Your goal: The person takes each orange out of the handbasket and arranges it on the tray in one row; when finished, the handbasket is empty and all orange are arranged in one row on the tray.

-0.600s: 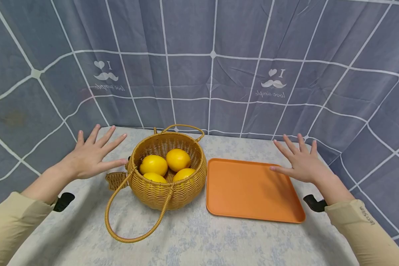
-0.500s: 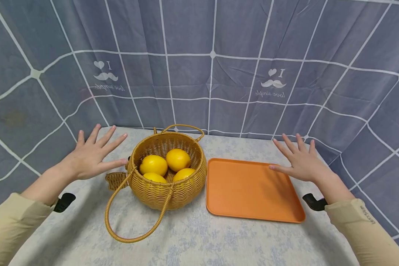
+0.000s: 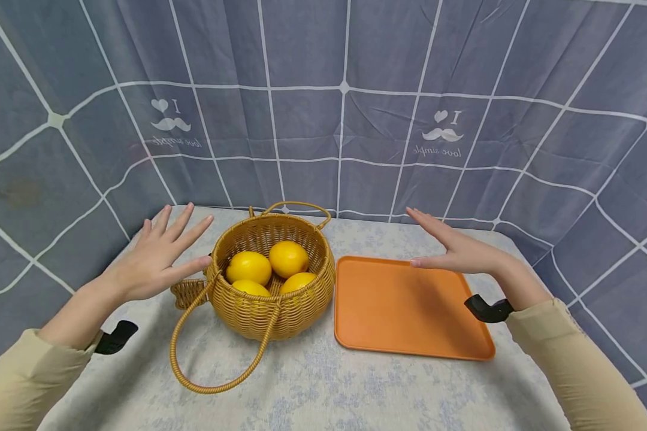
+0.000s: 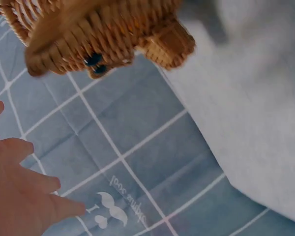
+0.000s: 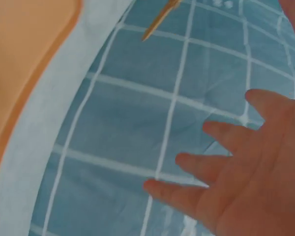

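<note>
A round wicker basket point(image 3: 296, 320) stands left of centre, with several yellow lemons point(image 3: 289, 259) inside. One of its rope-like handles point(image 3: 215, 389) hangs down over the front onto the table. My left hand point(image 3: 153, 257) hovers at the basket's left side with fingers spread and holds nothing; its thumb tip overlaps the rim in the head view. To the right of the basket lies a flat orange tray point(image 3: 388, 305). Over the tray's far right part my right hand point(image 3: 460, 251) is held in the air, turned edge-on, fingers straight and nothing in them.
A pale blue-patterned cloth point(image 3: 323, 389) covers the table. Behind it and at both sides hangs a grey-blue curtain point(image 3: 307, 126) with white grid lines. The basket has a small woven projection point(image 3: 189, 293) on its left, and a second handle point(image 3: 302, 203) stands up at the back.
My right hand has moved left over the tray and turned edge-on. My left hand has shifted slightly to the right. Basket, lemons and tray have stayed put.
</note>
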`<control>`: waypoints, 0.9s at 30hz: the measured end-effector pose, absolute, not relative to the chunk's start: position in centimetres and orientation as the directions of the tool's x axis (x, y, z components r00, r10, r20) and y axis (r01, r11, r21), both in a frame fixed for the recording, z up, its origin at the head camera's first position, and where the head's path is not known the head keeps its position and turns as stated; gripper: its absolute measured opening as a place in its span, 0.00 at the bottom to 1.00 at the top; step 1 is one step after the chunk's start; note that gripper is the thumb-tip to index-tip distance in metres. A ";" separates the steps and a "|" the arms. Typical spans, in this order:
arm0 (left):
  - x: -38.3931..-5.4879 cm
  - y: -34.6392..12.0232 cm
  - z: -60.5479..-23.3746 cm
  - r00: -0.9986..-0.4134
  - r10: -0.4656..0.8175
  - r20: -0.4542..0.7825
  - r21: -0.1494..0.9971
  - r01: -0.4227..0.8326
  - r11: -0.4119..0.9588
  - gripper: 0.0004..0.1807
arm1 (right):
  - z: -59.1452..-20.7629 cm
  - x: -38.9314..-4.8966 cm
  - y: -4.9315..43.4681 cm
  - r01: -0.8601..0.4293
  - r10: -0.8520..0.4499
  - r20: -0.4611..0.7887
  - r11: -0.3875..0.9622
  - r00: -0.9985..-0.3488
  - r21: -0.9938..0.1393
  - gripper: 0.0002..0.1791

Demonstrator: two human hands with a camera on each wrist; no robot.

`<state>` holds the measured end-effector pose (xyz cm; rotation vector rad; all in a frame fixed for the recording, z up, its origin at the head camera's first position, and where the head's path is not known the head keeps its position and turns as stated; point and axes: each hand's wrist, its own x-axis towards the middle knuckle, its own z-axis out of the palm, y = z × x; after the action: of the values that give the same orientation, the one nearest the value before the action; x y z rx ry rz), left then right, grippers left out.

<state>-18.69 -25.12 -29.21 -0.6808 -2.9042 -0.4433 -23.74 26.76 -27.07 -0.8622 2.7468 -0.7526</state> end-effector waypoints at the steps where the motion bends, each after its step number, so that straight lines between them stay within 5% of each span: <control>1: -18.5 -25.0 -29.3 -0.887 0.419 0.195 0.290 0.461 0.839 0.38 | -26.8 -23.9 26.2 -0.505 -0.595 0.003 0.678 -0.803 -0.534 0.51; 12: -18.0 -25.7 -30.1 -0.893 0.410 0.184 0.710 0.409 0.574 0.33 | -24.5 -25.9 19.7 -0.573 -0.745 0.045 0.471 -0.665 -0.671 0.46; 27: -19.0 -25.2 -32.5 -0.931 0.321 0.174 0.891 0.288 0.352 0.24 | -22.2 -28.4 10.0 -0.522 -0.857 0.036 0.279 -0.514 -0.806 0.35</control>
<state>-19.03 -25.25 -32.47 -0.5877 -2.6085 -1.7083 -28.36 10.00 -22.17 -1.2423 2.1479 -1.1173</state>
